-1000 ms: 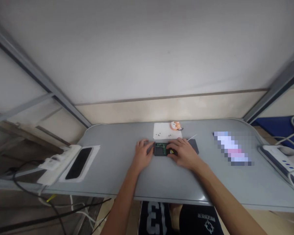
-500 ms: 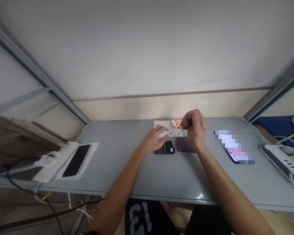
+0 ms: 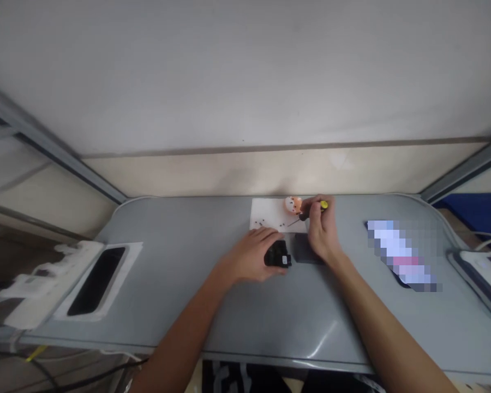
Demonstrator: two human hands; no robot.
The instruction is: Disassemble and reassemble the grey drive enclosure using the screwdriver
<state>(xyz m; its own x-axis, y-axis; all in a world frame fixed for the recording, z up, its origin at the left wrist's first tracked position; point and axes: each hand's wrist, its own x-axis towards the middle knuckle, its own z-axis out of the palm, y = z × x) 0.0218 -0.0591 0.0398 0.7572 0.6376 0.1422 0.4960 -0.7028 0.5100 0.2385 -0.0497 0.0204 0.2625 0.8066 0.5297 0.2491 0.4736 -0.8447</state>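
My left hand [image 3: 253, 255] grips a small black device [image 3: 277, 254] by its top and bottom edges on the grey table. In my right hand [image 3: 324, 226] is a screwdriver [image 3: 324, 206] with a yellow-ended handle, its thin shaft pointing down and left over a white sheet [image 3: 265, 208]. Several tiny dark screws [image 3: 262, 222] lie on that sheet. An orange and white animal figure [image 3: 293, 205] sits at the sheet's back right. Partly under my right hand is a dark grey box-like part [image 3: 305, 250], beside the device.
A dark phone [image 3: 97, 281] on white paper and a white power strip [image 3: 53, 289] lie at the left. Another phone [image 3: 401, 254], its screen blurred, is at the right, with a second power strip [image 3: 483, 273] beyond. The wall [image 3: 213, 172] stands behind the table.
My left hand has come down from above the device and closed around it. The screwdriver in my right hand is lower and its tip has shifted left. The camera view has moved slightly.
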